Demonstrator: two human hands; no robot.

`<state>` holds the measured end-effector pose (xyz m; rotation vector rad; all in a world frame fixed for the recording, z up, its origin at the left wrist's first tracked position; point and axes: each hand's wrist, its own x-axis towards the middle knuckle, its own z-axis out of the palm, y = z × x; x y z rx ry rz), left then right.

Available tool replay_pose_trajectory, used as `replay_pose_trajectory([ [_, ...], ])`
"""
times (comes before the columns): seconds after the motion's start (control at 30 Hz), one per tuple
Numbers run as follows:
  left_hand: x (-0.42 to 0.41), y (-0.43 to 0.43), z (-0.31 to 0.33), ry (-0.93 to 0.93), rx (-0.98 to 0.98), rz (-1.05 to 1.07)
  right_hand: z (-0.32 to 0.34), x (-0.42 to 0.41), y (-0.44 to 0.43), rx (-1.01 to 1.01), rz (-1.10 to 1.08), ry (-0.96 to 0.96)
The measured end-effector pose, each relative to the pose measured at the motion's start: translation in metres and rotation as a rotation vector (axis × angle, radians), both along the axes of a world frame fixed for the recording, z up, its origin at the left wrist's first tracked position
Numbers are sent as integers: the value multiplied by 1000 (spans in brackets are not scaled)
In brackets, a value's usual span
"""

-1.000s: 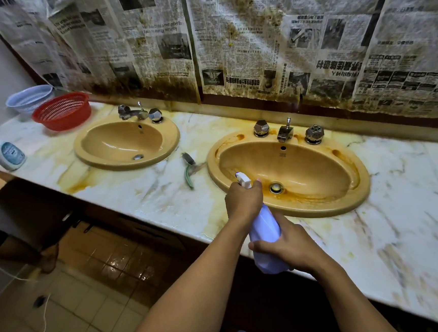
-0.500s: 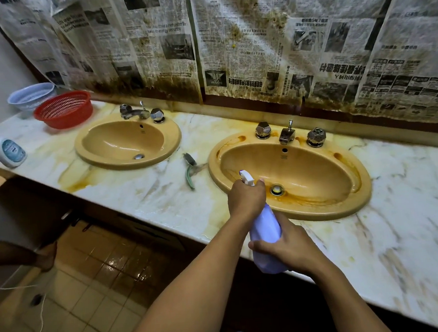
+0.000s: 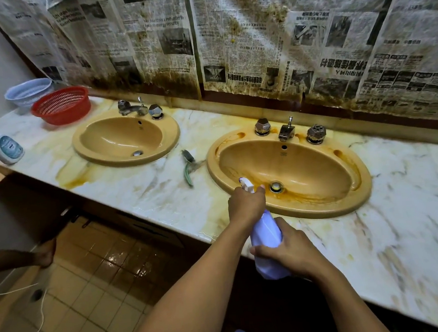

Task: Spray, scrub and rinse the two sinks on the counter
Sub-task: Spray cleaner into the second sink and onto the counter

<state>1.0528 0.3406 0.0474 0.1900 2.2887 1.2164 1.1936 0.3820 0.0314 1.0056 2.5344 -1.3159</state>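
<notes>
Stained newspaper (image 3: 228, 45) is covering the wall behind a long marble counter (image 3: 415, 214), and yellow-brown marks are running over the stone. At the far left a blue basket (image 3: 28, 91) and a red basket (image 3: 61, 105) are sitting close together. In front of them a second spray bottle (image 3: 4, 147) with a blue trigger is standing upright near the counter edge. The left sink (image 3: 122, 162) is sitting next to it and is looking rather clean. Between the two sinks a green tool (image 3: 187, 168) is lying flat on the stone; I cannot tell what kind it is.

The left hand (image 3: 246, 204) is gripping the head of a white spray bottle (image 3: 268, 238), with the fingers curling around it. The right hand (image 3: 291, 252) is wrapping around the body lower down. The bottle is therefore hanging tilted in the air over the front edge of the counter, beside the near-left rim of the right sink (image 3: 322, 211). This sink is showing dark orange stain around the drain, so I am judging that the spraying here is only starting.

The bottle is looking like thin plastic: probably light, a little soft under a squeeze, and maybe slippery when wet. How full it is, I cannot see. I am thinking the neck is the best place to hold it, with one finger on the trigger, while the other hand is only supporting the body and not pressing it
</notes>
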Motion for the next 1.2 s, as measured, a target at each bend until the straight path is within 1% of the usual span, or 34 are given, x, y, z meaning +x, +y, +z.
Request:
replay_pose_trajectory([
  [0.07, 3, 2, -1, -32, 48, -11, 0, 1, 3, 3, -19, 5],
  [0.17, 7, 7, -3, -63, 66, -31, -1, 5, 6, -19, -45, 31],
  [0.3, 7, 12, 0, 24, -46, -15, -2, 8, 8, -44, -28, 26],
  [0.4, 8, 14, 0, 31, -89, -12, -3, 10, 8, -39, -17, 17],
  [0.57, 15, 16, -4, -28, 27, -11, -3, 14, 12, -50, -37, 31],
  [0.67, 17, 19, -6, -46, 48, -21, -3, 18, 15, -49, -57, 46],
  [0.77, 20, 21, -5, -28, 24, -17, -5, 21, 17, -63, -66, 43],
  [0.93, 23, 23, -1, 28, -82, -24, -8, 26, 15, -60, -46, 28],
  [1.0, 26, 23, -1, 14, -67, -30, -8, 28, 15, -57, -60, 28],
  [1.2, 36, 33, -4, -49, 60, -73, -8, 37, 23, -46, -117, 46],
])
